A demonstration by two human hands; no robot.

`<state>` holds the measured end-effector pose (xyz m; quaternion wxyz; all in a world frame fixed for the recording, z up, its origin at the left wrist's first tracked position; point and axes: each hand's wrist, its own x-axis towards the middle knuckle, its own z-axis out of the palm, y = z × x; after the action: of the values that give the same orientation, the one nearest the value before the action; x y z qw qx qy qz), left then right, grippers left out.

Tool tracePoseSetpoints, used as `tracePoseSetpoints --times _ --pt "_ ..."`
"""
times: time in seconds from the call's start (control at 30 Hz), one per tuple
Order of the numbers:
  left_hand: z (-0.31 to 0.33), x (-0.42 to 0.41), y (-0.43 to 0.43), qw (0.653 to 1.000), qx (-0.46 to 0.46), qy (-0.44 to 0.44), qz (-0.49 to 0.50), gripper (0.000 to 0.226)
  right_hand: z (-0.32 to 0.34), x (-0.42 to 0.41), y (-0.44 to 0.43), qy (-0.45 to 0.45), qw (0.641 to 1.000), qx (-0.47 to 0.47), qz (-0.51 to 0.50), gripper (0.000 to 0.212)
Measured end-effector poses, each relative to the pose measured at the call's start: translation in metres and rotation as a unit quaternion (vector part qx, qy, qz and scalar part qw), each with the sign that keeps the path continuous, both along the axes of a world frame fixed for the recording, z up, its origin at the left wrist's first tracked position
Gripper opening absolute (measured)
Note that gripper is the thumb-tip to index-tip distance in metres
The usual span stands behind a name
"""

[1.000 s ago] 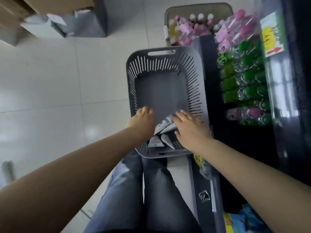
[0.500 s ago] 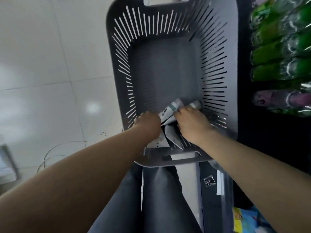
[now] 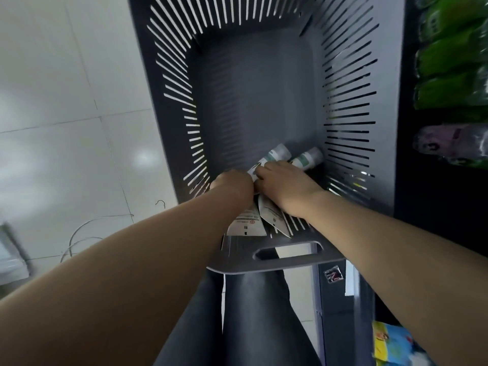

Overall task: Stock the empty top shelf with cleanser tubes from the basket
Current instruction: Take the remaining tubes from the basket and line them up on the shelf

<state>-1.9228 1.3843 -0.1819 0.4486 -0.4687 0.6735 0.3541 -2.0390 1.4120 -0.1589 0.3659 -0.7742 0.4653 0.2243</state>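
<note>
Four tubes [image 3: 272, 216] or so lie bunched at the near end of the gray basket [image 3: 169, 83]. Their caps point toward its far end and their flat crimped ends rest against the near wall, just above the handle slot. Your right hand [image 3: 285, 186] is down among them, its fingers [image 3: 262, 170] curled together over the tube whose white cap pokes out just past them. A second cap shows beside it, nearer the basket's right wall. Your left hand [image 3: 232, 184] touches the right one and sits on the same bunch. Its fingers are bent down behind the knuckles, so you cannot tell whether they grip. Right of the basket, green packets [image 3: 449, 62] stand on a dark shelf. Left of the basket is pale floor tile [image 3: 66, 101] with a loose wire [image 3: 79, 233]. Your legs [image 3: 253, 313] show below the basket's near rim.
</note>
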Motion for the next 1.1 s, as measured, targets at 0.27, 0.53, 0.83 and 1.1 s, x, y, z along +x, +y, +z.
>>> tracePoseSetpoints --times 0.27,0.53,0.83,1.1 --pt "0.001 0.002 0.0 0.999 0.015 0.002 0.041 0.026 -0.005 0.004 -0.001 -0.004 0.999 -0.032 0.027 0.031" --pt "0.013 0.004 -0.008 0.997 -0.061 -0.002 0.052 0.024 -0.008 0.004 0.0 -0.014 0.999 -0.041 0.005 0.033" --pt "0.056 -0.014 -0.042 0.989 -0.113 0.037 0.082 0.022 0.023 -0.002 -0.006 0.005 0.994 -0.11 0.002 0.024" --pt "0.094 -0.024 -0.061 0.98 -0.167 0.103 0.041 0.027 0.062 -0.027 -0.011 -0.01 0.984 -0.136 -0.114 0.022"
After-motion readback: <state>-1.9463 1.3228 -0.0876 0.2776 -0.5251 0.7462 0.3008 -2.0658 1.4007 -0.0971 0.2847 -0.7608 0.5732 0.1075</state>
